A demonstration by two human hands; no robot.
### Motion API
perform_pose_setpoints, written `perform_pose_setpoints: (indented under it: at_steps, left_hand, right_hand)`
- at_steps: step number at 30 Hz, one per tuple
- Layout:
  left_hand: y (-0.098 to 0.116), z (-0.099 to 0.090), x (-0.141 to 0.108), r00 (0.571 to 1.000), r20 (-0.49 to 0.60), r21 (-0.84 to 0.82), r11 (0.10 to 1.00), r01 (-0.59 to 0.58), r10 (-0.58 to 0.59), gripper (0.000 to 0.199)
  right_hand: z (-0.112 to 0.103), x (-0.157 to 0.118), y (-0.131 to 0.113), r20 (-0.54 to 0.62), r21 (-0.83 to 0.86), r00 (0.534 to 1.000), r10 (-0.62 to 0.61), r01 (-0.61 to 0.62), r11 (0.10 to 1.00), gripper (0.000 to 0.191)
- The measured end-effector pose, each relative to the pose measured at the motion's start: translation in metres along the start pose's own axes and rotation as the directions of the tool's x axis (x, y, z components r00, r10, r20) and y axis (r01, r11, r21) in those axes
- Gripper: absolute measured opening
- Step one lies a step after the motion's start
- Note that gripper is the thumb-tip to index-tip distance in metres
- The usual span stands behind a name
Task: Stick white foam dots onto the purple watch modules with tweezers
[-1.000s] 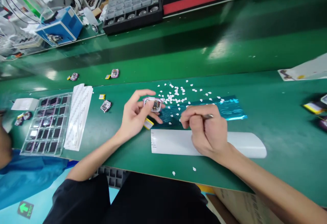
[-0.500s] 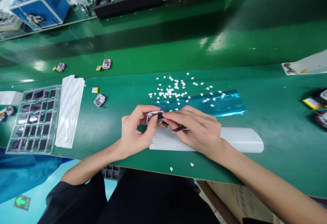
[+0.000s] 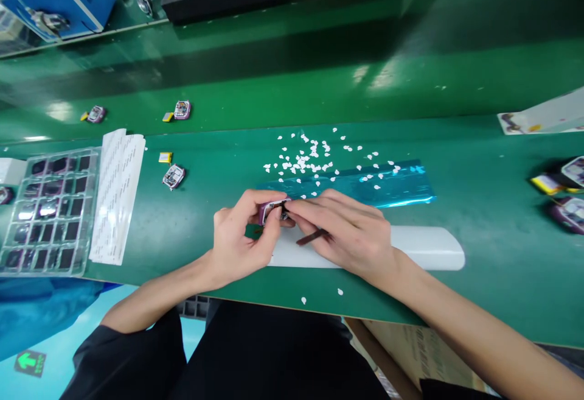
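My left hand (image 3: 246, 229) grips a small purple electronic device case (image 3: 265, 211) by its edges, thumb in front and fingers behind. Its open face shows a white inner frame and circuit parts. Pinched at the right side of the case are the fingertips of my right hand (image 3: 349, 229), which hide part of the inside. A thin dark brown tool (image 3: 311, 237) sticks out from under the curled fingers of that hand; its kind is unclear. Beneath both hands lies a white glossy sheet (image 3: 426, 248). Behind them rests a strip of blue film (image 3: 401, 187).
Small white stickers (image 3: 301, 162) are scattered behind my hands. At left are a clear compartment tray (image 3: 86, 254), printed paper strips (image 3: 116, 205), an open device case (image 3: 174, 176) and a yellow battery (image 3: 165, 157). More devices (image 3: 570, 211) lie at far right.
The view has shifted slightly, moving the bench items left. The dark tool under my right hand has swung and now shows more of its length. Both hands stay at the case.
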State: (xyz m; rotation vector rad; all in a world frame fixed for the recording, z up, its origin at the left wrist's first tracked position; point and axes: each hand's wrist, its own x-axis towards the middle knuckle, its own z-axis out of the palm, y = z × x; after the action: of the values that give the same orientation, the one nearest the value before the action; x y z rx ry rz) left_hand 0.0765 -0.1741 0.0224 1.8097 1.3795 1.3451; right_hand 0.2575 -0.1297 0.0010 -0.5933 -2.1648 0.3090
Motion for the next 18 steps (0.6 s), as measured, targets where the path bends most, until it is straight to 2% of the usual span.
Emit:
perform_pose_setpoints:
  at_steps: [3,5,8,11,13,15,18]
  left_hand:
    - [0.000,0.001,-0.001,0.981,0.065,-0.184,0.964,0.191,-0.182,0.012]
    - [-0.001,0.001,0.000,0.944,0.131,-0.337,0.883,0.328,-0.301,0.008]
    - [-0.002,-0.001,0.003,0.887,0.251,-0.470,0.752,0.462,-0.388,0.013]
    - [-0.002,-0.004,0.008,0.819,0.390,-0.487,0.660,0.571,-0.421,0.019]
    - [-0.003,-0.005,0.010,0.784,0.447,-0.470,0.633,0.615,-0.430,0.020]
    - [-0.004,-0.006,0.011,0.776,0.452,-0.443,0.644,0.624,-0.441,0.019]
    - [-0.006,-0.005,0.010,0.777,0.422,-0.396,0.676,0.621,-0.467,0.016]
  right_hand:
    - [-0.003,0.004,0.000,0.021,0.091,0.996,0.091,-0.092,0.992,0.027]
    - [-0.004,0.008,0.001,0.026,0.156,0.989,0.146,-0.148,0.977,0.018]
    - [-0.005,0.011,0.005,0.022,0.203,0.987,0.162,-0.163,0.966,0.011]
    - [-0.005,0.012,0.009,0.020,0.289,0.990,0.141,-0.141,0.947,0.014]
    - [-0.005,0.012,0.011,0.018,0.324,0.991,0.131,-0.130,0.937,0.017]
    - [-0.004,0.011,0.010,0.005,0.307,0.989,0.146,-0.141,0.941,0.016]
    - [0.000,0.007,0.009,-0.016,0.189,0.988,0.151,-0.146,0.971,0.013]
